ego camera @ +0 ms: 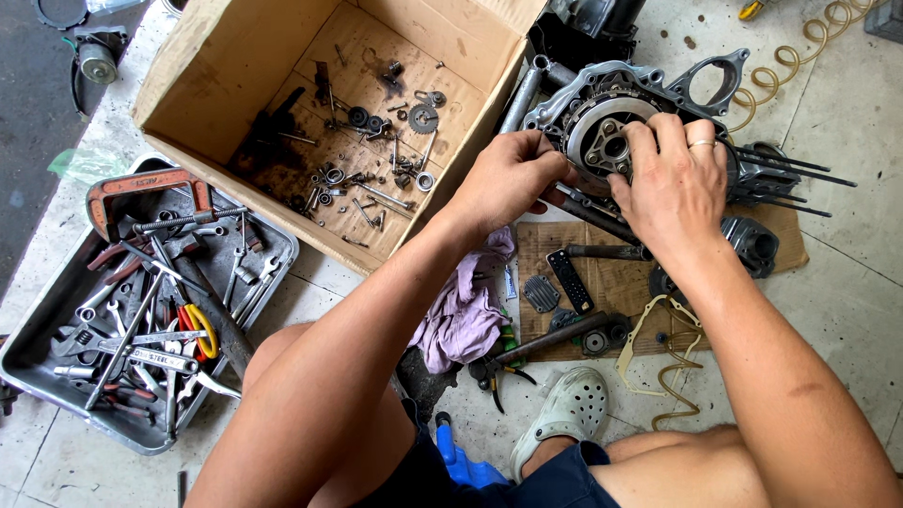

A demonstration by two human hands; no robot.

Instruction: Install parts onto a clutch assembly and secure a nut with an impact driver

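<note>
A grey metal engine case (pixel 658 94) with a round clutch assembly (pixel 607 141) lies on the floor ahead of me. My left hand (pixel 513 179) grips the left edge of the clutch, fingers curled around it. My right hand (pixel 673 179), with a ring on one finger, presses on the clutch's right side, fingertips on its hub. Long dark studs (pixel 800 174) stick out from the case to the right.
An open cardboard box (pixel 207 75) with several bolts, gears and washers sits at the upper left. A metal tray (pixel 38 348) of wrenches and pliers lies at left. A purple rag (pixel 466 315), loose parts on cardboard (pixel 602 282), a gasket (pixel 673 362) and my white shoe (pixel 569 409) lie near.
</note>
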